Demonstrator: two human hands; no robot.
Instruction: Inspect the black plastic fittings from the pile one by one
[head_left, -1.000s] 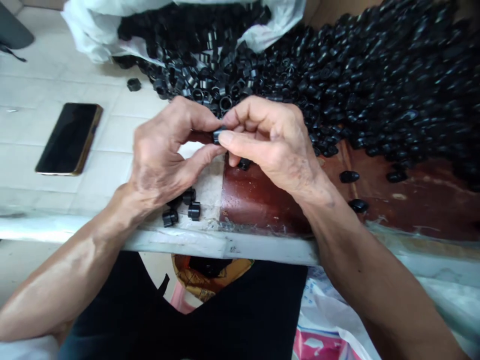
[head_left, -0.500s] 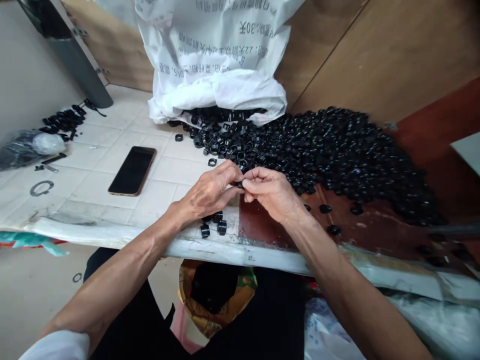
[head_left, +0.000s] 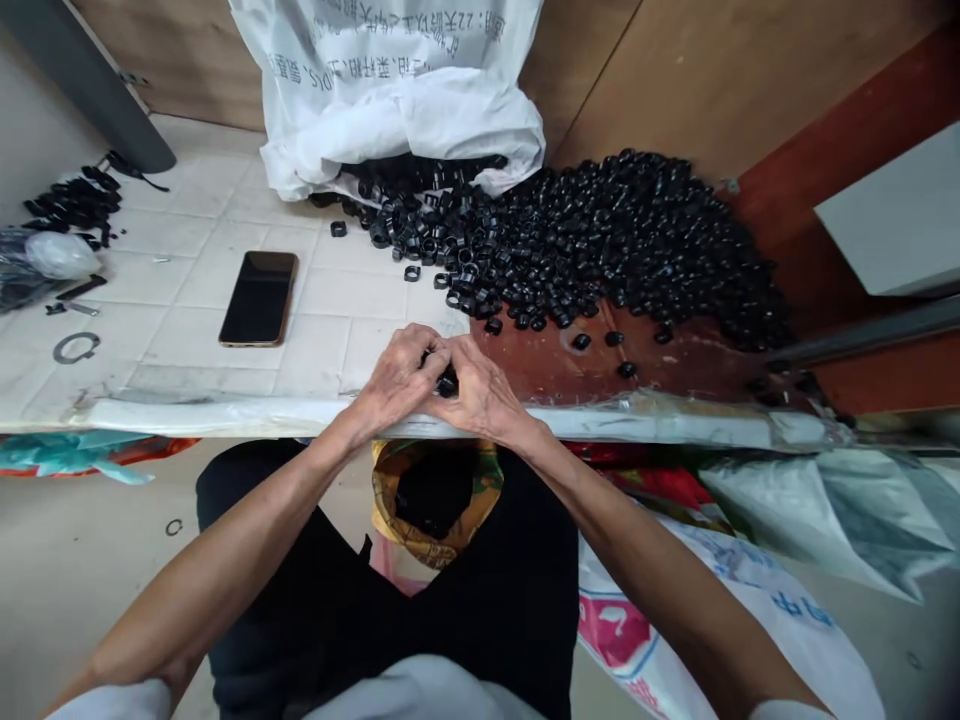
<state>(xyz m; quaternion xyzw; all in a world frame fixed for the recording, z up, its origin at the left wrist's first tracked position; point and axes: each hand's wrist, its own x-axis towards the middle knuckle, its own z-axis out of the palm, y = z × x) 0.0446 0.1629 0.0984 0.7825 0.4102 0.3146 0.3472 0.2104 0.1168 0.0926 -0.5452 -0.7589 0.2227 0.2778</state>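
Observation:
My left hand (head_left: 401,375) and my right hand (head_left: 480,388) meet at the table's front edge, their fingers curled around small black plastic rings (head_left: 448,382). Both hands are closed on these rings; how many lie between them is hidden by the fingers. Behind the hands, a large heap of black rings (head_left: 600,240) spreads from the mouth of a white woven sack (head_left: 420,110) toward the right. A few loose rings, one of them (head_left: 412,273) on the pale surface, lie apart from the heap.
A phone (head_left: 259,298) lies on the table (head_left: 322,340) left of my hands. Farther left are a flat grey ring (head_left: 76,348), black parts (head_left: 75,205) and a plastic bag (head_left: 60,256). Below the edge, an open yellow bag (head_left: 386,490) stands between my legs.
Both hands have come down and closer to the table's front edge, over the spot where several loose rings lay. The camera view has tilted further down.

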